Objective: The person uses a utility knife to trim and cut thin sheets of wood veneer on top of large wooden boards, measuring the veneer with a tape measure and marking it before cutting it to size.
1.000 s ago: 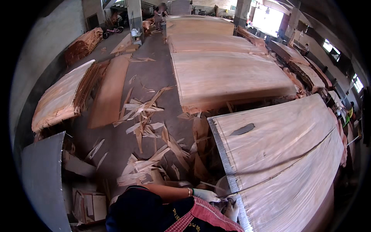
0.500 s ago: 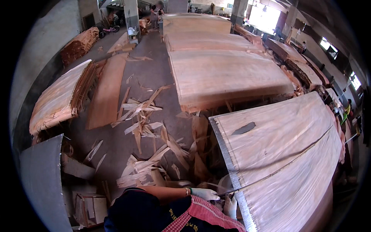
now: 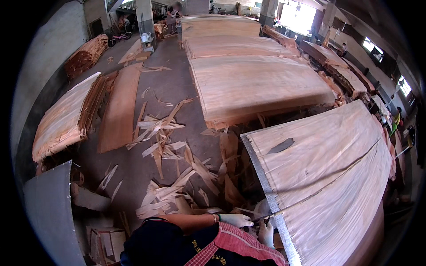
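A wide, pale wood veneer sheet (image 3: 324, 186) lies at the right, its ragged near edge resting along a whitish-grey edge. A long dark split runs across it, and a grey patch marks its far corner. My left hand (image 3: 237, 220), in a white glove, is closed near the sheet's edge. A thin strip (image 3: 268, 216) runs from its fingertips to the split. My right hand (image 3: 266, 233), also gloved, is closed just beside the left, by the edge. Something small and dark shows at its fingertips, too small to name.
Torn veneer scraps (image 3: 171, 193) litter the floor ahead. Large veneer stacks (image 3: 262, 84) stand beyond, and another stack (image 3: 66, 117) is at the left. A grey board (image 3: 49, 213) rises at the near left. A person (image 3: 172, 20) stands far back.
The view has shifted slightly, so the stacks sit a little further left. Both hands stay at the sheet's edge, with hardly any movement.
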Available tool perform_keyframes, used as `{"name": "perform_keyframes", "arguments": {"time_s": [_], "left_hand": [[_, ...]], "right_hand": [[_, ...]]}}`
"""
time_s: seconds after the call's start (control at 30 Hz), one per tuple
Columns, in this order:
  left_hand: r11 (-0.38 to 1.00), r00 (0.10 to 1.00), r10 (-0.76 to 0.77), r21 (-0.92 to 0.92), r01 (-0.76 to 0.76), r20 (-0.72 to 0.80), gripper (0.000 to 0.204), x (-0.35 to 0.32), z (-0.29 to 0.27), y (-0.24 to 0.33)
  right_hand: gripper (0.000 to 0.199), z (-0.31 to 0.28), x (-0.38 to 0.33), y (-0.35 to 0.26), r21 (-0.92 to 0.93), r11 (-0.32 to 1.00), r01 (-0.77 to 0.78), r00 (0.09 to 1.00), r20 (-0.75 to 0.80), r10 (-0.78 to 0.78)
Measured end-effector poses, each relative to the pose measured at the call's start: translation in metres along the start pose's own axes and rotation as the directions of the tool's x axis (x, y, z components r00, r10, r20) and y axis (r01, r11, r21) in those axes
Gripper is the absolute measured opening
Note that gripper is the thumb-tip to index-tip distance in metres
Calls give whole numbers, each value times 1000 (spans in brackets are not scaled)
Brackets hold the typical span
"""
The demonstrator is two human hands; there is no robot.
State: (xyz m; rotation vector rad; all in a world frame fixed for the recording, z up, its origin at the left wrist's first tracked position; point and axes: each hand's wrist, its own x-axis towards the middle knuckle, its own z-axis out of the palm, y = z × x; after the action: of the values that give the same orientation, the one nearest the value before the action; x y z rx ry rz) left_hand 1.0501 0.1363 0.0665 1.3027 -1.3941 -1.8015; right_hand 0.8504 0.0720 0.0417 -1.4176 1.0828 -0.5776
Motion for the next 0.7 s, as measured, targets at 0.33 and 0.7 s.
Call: {"name": "perform_keyframes", "arguments": {"time_s": [0.33,0.7], "left_hand": [[999,998,34,16,-33,-50,50,-2,-3,-13],[999,999,-27,-43,26,-29,53,-5,-8,-16]], "right_hand": [[24,4,7,3,-37,999,5,999,45,-3],[24,13,7,-7,31,997,-65,995,71,63]]}}
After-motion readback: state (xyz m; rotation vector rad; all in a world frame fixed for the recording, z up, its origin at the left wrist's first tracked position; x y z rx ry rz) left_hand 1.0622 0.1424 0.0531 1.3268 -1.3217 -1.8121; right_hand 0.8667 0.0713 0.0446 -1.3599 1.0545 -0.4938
